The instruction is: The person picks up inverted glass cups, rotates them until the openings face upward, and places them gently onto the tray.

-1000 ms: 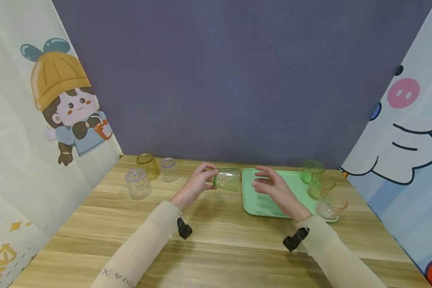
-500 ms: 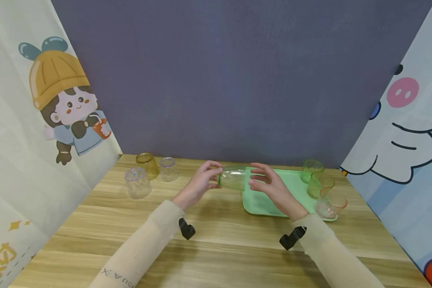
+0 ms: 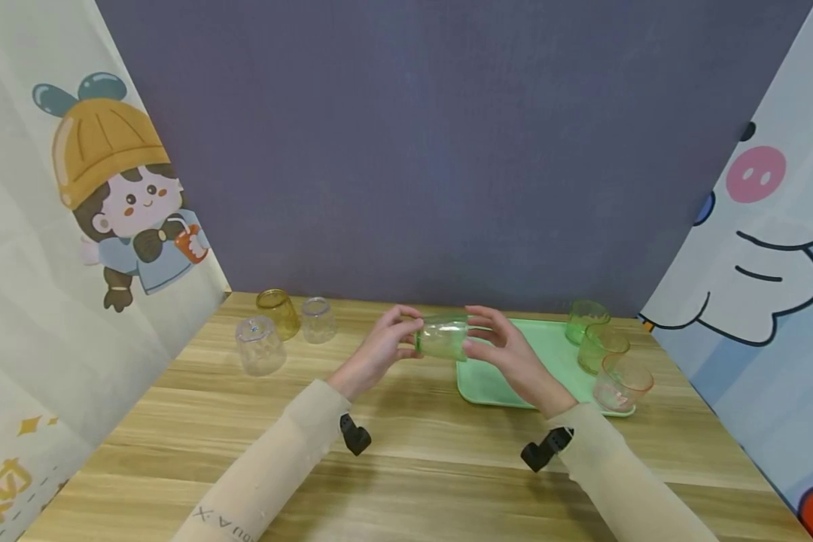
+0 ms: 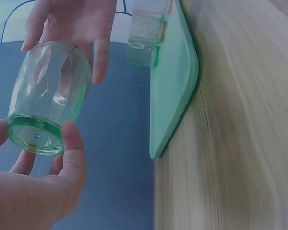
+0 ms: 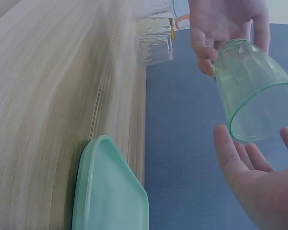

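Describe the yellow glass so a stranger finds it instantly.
At the far left corner of the wooden table, three glasses stand. Behind the nearer clear glass, left of the other clear glass, is the yellow glass, the only amber one.

A wood-grain tabletop point(image 3: 440, 482) stretched under soft light to a slate-blue backdrop point(image 3: 433, 150). On the left hung a cream sheet point(image 3: 13, 263) printed with a cartoon child point(image 3: 145, 207) in a yellow hat point(image 3: 108, 143); on the right, a white-and-blue sheet point(image 3: 732, 410) showed a pink-snouted cartoon animal point(image 3: 757, 177).
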### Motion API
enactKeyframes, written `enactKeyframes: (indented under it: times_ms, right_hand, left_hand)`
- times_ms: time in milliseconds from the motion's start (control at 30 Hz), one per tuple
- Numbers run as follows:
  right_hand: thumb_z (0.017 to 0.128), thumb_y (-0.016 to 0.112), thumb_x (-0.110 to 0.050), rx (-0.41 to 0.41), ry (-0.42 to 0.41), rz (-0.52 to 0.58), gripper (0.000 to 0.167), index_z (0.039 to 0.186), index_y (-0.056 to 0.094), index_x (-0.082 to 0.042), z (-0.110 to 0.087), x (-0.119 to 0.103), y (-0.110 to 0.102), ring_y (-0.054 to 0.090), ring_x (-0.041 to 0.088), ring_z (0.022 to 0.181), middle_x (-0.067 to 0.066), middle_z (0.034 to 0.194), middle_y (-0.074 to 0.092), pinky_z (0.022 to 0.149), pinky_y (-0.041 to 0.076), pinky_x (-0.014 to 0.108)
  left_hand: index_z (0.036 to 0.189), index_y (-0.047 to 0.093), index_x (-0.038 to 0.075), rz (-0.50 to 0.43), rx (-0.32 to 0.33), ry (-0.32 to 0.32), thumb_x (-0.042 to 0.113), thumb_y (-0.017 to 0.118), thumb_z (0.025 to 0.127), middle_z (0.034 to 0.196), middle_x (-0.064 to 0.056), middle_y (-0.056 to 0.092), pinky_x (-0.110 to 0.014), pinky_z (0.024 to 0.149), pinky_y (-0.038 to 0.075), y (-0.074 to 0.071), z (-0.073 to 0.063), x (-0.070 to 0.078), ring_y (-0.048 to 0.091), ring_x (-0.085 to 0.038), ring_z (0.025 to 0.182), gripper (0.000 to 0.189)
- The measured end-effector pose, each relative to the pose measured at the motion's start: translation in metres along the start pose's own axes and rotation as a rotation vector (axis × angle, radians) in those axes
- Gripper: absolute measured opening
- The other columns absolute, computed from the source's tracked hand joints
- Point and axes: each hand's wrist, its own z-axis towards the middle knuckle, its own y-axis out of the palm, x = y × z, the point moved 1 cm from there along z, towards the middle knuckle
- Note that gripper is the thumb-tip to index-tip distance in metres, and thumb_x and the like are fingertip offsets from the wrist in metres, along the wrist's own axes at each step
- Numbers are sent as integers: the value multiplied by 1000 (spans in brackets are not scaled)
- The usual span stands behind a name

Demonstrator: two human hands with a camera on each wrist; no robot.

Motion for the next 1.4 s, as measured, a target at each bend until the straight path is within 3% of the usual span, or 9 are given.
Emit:
enactKeyframes:
  times_ms: [367, 867, 1167, 1400]
  right_hand:
    - [98, 68, -14, -11, -2, 15, 63, 153, 39, -9, 0, -2, 0, 40, 43, 137, 20, 149, 40, 97, 52, 40]
    - [98, 70, -18, -7, -10, -51, 56, 148, 45, -11, 3, -5, -7, 48, 39, 131, 19, 140, 47, 94, 53, 42]
    - [97, 71, -20, -13, 9, -126, 53, 145, 48, -14, 2, -10, -12, 49, 37, 129, 16, 138, 49, 96, 51, 50]
    - [97, 71, -20, -31, 28, -194, 53, 145, 49, -12, 1, -13, -17, 49, 39, 130, 15, 139, 50, 96, 51, 52]
  left_hand:
    - [128, 53, 2, 0, -5, -14, 18, 57, 103, 105, -6, 51, -36, 80, 57, 2, -2, -2, 52, -17, 86, 30]
    - [130, 52, 3, 28, -36, -48, 21, 56, 104, 112, -8, 50, -42, 88, 57, 3, -2, -1, 50, -22, 95, 32]
    - [130, 56, 4, 204, -59, -22, 23, 57, 104, 133, -14, 54, -41, 92, 56, 1, 1, -1, 56, -26, 114, 32]
    - [129, 59, 4, 426, -75, 70, 24, 56, 105, 125, -12, 62, -46, 95, 54, 0, -1, 0, 59, -31, 115, 31]
